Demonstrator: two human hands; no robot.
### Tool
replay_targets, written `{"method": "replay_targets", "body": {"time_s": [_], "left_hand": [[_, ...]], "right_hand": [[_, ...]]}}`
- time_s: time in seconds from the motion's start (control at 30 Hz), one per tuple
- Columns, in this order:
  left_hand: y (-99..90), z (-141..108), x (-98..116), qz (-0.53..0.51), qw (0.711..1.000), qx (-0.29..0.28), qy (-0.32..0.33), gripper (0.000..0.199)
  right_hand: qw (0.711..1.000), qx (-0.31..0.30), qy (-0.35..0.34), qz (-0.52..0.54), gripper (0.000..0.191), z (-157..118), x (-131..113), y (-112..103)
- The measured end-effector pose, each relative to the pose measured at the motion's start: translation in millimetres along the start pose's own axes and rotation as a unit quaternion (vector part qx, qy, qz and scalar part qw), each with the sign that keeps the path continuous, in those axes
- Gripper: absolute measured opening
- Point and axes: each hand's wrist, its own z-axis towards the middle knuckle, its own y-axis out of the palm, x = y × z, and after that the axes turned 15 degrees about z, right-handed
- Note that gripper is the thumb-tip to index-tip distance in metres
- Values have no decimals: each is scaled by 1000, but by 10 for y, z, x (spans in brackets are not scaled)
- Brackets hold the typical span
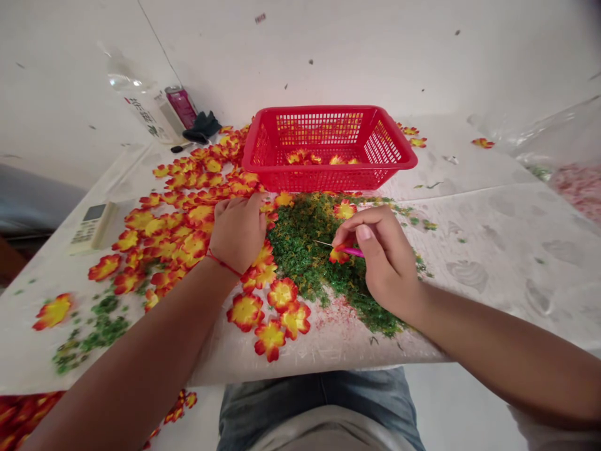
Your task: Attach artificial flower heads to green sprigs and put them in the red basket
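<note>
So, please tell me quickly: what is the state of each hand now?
Left hand: at the flowers, fingertips hidden; open or closed cannot be told.
Right hand: closed, holding the pink needle.

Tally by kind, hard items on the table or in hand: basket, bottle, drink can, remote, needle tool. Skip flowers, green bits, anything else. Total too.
Red basket: 1
Bottle: 1
Drink can: 1
Remote: 1
Pink-handled needle tool, in the right hand: 1
Total: 5
</note>
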Motion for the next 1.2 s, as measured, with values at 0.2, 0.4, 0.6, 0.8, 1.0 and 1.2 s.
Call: {"method": "replay_targets", "body": {"time_s": [0.2, 0.4, 0.6, 0.8, 1.0, 1.2], "left_hand": [[-7, 1, -34, -2, 999, 24, -20, 25], [-90, 45, -6, -39, 997, 49, -39, 19], [-278, 59, 44, -137, 983, 112, -52, 28], [-236, -11, 214, -378, 914, 138, -54, 29], [-320, -109, 445, -507, 858, 54, -64, 28], [-389, -187, 499, -510, 860, -8, -22, 25]], "right_hand": [[1000, -3, 7, 8, 15, -8, -7, 4], [1000, -8, 9, 13, 14, -24, -10, 1], [1000, -6, -7, 14, 12, -13, -26, 9], [1000, -4, -15, 17, 8, -11, -39, 9], [996, -18, -86, 23, 9, 11, -47, 13], [994, -27, -106, 17, 13, 13, -45, 8]]}}
